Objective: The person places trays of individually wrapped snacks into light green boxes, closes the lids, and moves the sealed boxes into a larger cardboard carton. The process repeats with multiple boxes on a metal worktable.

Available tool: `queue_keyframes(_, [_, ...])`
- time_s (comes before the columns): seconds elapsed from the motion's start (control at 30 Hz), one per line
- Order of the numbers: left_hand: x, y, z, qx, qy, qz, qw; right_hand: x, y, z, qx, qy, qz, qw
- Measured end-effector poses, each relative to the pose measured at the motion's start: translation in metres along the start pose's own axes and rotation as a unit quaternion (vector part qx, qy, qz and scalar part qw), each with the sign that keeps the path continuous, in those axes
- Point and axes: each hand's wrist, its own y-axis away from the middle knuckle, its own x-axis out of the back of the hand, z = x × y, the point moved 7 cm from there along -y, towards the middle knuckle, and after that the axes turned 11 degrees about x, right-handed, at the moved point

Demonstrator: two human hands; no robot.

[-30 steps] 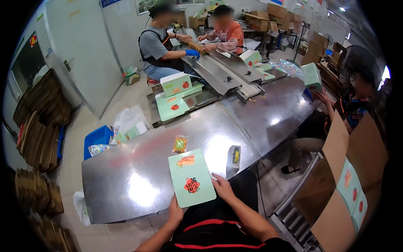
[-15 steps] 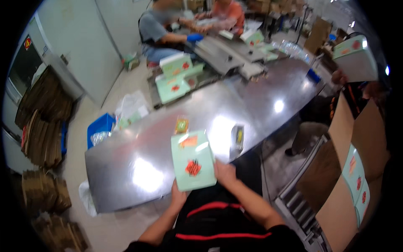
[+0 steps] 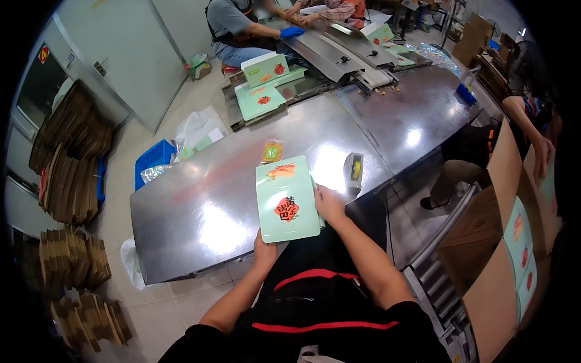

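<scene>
A light green printed box (image 3: 275, 189) with a red emblem and a picture of food is held in front of me, over the near edge of the metal table (image 3: 181, 233). My left hand (image 3: 265, 249) is closed on its lower left corner, thumb at the edge. With its fingers mostly behind the box, my right hand (image 3: 330, 204) grips the right side. A small yellow-green packet (image 3: 272, 151) lies on the table just beyond the box. To the right of my right hand stands a grey tape dispenser (image 3: 353, 170) with a yellow roll.
Several green boxes (image 3: 259, 100) sit at the table's far side by a conveyor (image 3: 363, 66), where two people work. At right, an open carton (image 3: 489, 281) holding green boxes stands by a roller track (image 3: 436, 302); another person's hand (image 3: 543, 158) reaches in. Flattened cardboard (image 3: 72, 151) is stacked left.
My view has shifted, and both hands still hold the green box. At right, the co-worker's raised green box has gone from above the carton; their hand is now down inside it.
</scene>
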Motion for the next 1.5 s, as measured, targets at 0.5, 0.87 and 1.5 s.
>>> queue_keyframes(0.5, [0.033, 0.015, 0.051, 0.097, 0.242, -0.171, 0.95, 0.052, 0.081, -0.053, 0.024, -0.355, -0.055, 0.933])
queue_keyframes(0.87, [0.047, 0.014, 0.118, -0.284, -0.125, 0.059, 0.949, 0.075, 0.062, -0.078, 0.233, -0.268, -0.019, 0.934])
queue_keyframes(1.5, [0.023, 0.004, 0.024, -0.066, 0.024, -0.08, 0.994, 0.094, 0.059, -0.076, 0.371, -0.03, -0.032, 0.928])
